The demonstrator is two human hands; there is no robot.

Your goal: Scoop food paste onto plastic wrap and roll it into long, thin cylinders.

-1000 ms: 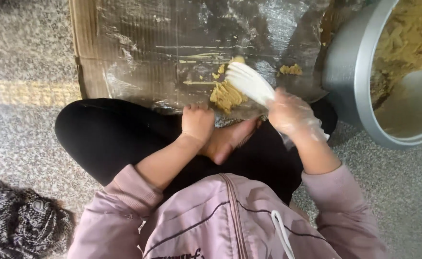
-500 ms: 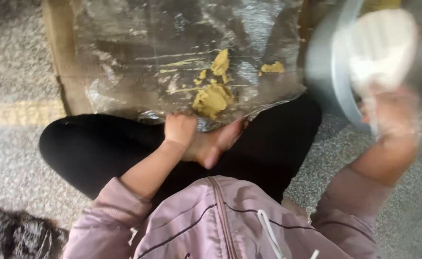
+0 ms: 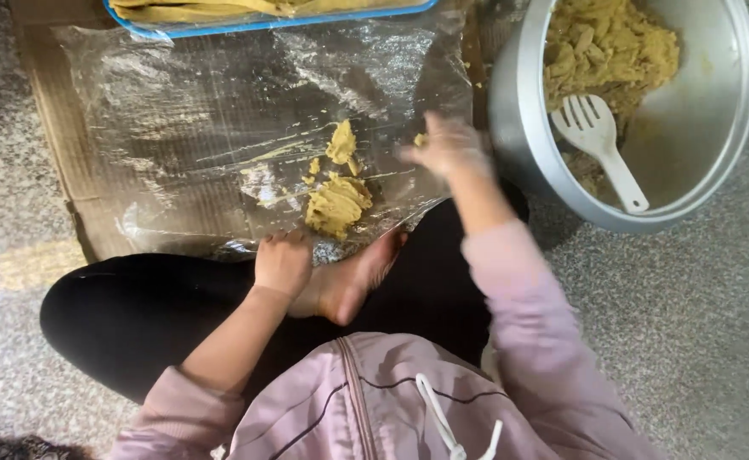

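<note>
I sit cross-legged on the floor in a pink jacket. My left hand (image 3: pixel 282 266) rests as a fist on the near edge of a clear plastic sheet (image 3: pixel 187 128) laid over cardboard. A lump of yellow-brown dough (image 3: pixel 337 204) lies on the sheet, with smaller bits beside it. My right hand (image 3: pixel 447 146), in a thin clear glove and blurred, hovers over the sheet's right edge with fingers apart and nothing in it. A white slotted spatula (image 3: pixel 600 145) lies in a large metal pot (image 3: pixel 511 111) that holds more dough.
A blue-rimmed tray (image 3: pixel 264 20) with yellow dough pieces sits at the far edge of the sheet. My bare foot (image 3: pixel 353 277) lies just below the dough. Speckled stone floor surrounds the cardboard (image 3: pixel 51 153). A dark fuzzy item (image 3: pixel 0 446) shows at the bottom left.
My right hand carried the white spatula from the dough on the sheet to the pot, left it there and came back toward the sheet. The left hand stayed put.
</note>
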